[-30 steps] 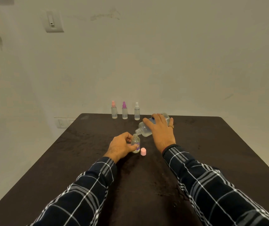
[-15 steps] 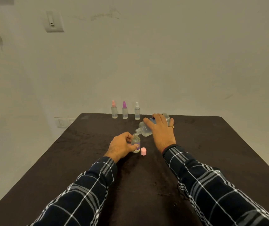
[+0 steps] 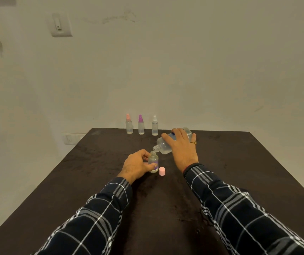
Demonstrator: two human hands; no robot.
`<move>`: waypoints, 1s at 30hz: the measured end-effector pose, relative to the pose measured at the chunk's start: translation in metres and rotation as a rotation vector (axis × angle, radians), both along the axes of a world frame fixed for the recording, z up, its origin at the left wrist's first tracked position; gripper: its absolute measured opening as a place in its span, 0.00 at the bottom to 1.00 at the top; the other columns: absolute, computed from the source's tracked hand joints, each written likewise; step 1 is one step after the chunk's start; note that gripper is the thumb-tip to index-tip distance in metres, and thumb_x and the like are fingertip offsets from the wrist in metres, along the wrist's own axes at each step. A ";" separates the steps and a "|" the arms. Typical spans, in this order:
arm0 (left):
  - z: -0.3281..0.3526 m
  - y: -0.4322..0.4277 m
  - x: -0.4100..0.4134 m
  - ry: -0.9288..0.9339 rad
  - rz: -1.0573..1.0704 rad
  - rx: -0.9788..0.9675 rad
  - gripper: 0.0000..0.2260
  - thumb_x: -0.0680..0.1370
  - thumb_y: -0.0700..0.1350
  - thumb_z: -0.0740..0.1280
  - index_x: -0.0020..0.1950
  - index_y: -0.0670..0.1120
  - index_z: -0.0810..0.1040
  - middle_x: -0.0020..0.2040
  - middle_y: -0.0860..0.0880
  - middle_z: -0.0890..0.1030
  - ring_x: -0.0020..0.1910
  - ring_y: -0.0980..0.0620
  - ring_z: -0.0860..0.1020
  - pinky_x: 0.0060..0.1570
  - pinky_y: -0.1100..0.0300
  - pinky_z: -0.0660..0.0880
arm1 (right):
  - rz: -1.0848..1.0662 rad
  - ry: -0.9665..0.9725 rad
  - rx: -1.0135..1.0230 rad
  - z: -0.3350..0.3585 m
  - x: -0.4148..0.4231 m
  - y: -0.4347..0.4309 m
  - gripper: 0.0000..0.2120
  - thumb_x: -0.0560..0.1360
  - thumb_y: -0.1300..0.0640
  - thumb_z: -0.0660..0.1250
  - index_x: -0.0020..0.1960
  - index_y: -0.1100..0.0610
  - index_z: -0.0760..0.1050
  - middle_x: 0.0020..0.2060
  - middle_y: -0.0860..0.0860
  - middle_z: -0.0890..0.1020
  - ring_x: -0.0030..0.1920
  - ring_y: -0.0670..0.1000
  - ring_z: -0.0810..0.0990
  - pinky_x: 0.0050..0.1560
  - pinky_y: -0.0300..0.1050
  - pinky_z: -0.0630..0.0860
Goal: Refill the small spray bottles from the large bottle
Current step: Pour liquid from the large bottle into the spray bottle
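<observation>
left hand [image 3: 135,165] wrapped around the open small bottle [image 3: 153,161], pinned upright on the table [image 3: 84,162] against tipping. right hand [image 3: 182,147] gripping the large bottle [image 3: 165,146], tilted neck-down just over that mouth to pour. pink cap [image 3: 162,171] parked beside.
</observation>
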State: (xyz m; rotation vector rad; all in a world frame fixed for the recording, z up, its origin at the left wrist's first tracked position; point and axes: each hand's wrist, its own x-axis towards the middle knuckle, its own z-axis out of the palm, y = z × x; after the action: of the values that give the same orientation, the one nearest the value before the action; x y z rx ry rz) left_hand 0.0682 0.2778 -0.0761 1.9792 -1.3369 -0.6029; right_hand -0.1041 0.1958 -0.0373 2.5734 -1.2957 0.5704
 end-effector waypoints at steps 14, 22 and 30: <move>-0.003 -0.002 0.001 -0.011 0.009 0.002 0.14 0.71 0.52 0.78 0.49 0.59 0.76 0.48 0.58 0.81 0.47 0.62 0.79 0.41 0.66 0.71 | 0.010 -0.001 -0.011 0.003 -0.001 0.003 0.35 0.72 0.58 0.75 0.73 0.42 0.62 0.70 0.54 0.64 0.74 0.58 0.59 0.70 0.75 0.56; -0.004 -0.003 0.001 -0.015 0.010 0.004 0.14 0.71 0.53 0.79 0.49 0.59 0.76 0.48 0.59 0.81 0.47 0.62 0.78 0.41 0.65 0.71 | 0.001 -0.003 -0.016 0.002 -0.002 0.003 0.35 0.72 0.59 0.74 0.72 0.41 0.62 0.70 0.53 0.64 0.74 0.57 0.59 0.71 0.74 0.56; -0.004 -0.004 0.002 -0.022 0.018 0.014 0.14 0.70 0.54 0.79 0.49 0.59 0.76 0.48 0.60 0.80 0.47 0.63 0.77 0.40 0.66 0.70 | 0.005 -0.008 -0.008 0.001 -0.002 0.003 0.35 0.72 0.58 0.75 0.73 0.41 0.62 0.70 0.54 0.64 0.74 0.57 0.59 0.71 0.74 0.56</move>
State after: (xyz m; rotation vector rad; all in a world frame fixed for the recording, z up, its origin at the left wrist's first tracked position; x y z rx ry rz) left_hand 0.0703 0.2741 -0.0804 2.0123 -1.3296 -0.5852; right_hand -0.1059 0.1983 -0.0367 2.5714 -1.2876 0.5865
